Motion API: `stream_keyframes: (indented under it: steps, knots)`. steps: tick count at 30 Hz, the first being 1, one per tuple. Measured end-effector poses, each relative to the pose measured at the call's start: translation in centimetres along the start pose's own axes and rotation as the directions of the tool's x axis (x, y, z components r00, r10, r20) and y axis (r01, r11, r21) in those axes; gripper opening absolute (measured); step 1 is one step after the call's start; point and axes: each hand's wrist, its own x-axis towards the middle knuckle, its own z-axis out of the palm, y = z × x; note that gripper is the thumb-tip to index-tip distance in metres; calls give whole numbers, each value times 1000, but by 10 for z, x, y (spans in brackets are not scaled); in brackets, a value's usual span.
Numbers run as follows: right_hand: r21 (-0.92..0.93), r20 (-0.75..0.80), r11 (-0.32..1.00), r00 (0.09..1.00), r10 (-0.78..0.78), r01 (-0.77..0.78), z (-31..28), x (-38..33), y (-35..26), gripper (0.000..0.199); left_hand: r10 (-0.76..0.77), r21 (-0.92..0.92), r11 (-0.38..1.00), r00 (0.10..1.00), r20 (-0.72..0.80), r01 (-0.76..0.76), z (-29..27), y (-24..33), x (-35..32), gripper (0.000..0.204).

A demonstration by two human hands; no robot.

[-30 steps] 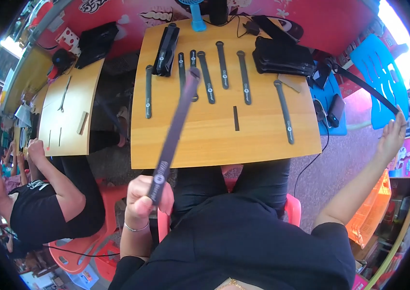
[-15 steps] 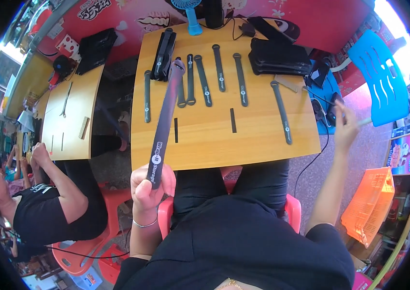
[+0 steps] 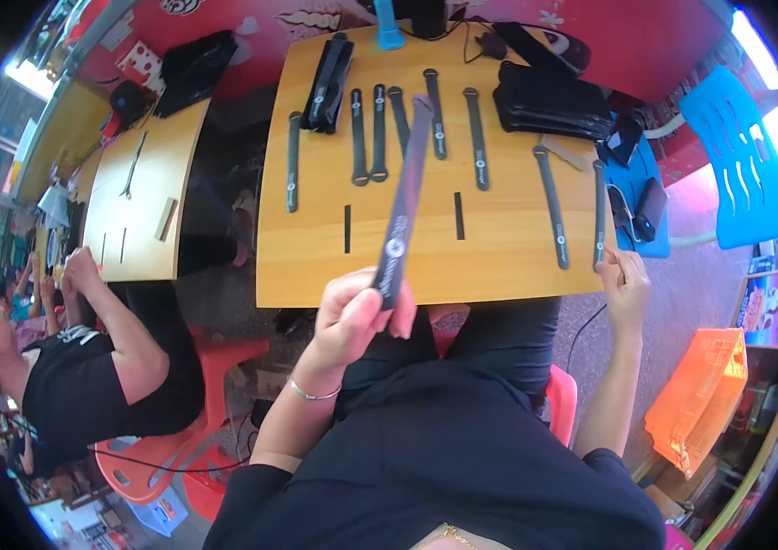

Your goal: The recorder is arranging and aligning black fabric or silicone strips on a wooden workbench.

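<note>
My left hand (image 3: 352, 316) is closed around the lower end of a dark storage strap (image 3: 407, 197), which rises at a slant above the wooden table (image 3: 315, 284). At the table's right edge, my right hand (image 3: 625, 286) pinches the near end of another dark strap (image 3: 600, 211), whose far end has a ring. Several similar straps lie apart on the table, among them one (image 3: 551, 209) just left of my right hand and one (image 3: 292, 165) at the far left. Two short black strips (image 3: 459, 216) lie nearer the front edge.
A black bundle (image 3: 326, 87) lies at the back left, a stack of black packages (image 3: 549, 101) at the back right. A blue chair (image 3: 737, 156) stands to the right, with an orange crate (image 3: 696, 399) on the floor. Another person (image 3: 95, 385) sits at the left table (image 3: 109, 211).
My right hand has come left and down, bringing its strap upright along the table's right edge. My left hand's strap appears farther right as the whole view shifts.
</note>
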Motion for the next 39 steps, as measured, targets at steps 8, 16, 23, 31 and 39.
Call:
stream_keyframes:
  steps: [8, 16, 23, 31, 39]
  knots:
    - [534, 110, 817, 939, -325, 221, 16, 14, -171, 36, -1, 333, 943, 1000, 3, 0, 15, -9, 3, 34]
    - [766, 333, 635, 905, -265, -96, 32, 7, -195, 36, 142, 738, 656, 986, 87, -159, 13, 1, 1, 13]
    - [753, 258, 657, 934, -249, -33, 43, 10, -193, 24, 246, 779, 558, 954, 173, -285, 15, -6, 2, 16]
    - [720, 687, 119, 678, -260, -684, 45, 13, -190, 22, -111, 339, 920, 961, -252, 195, 12, -7, -8, 25]
    - [616, 775, 208, 539, -330, -760, 47, 5, -186, 21, -273, -256, 933, 961, -37, 254, 7, -16, -4, 35]
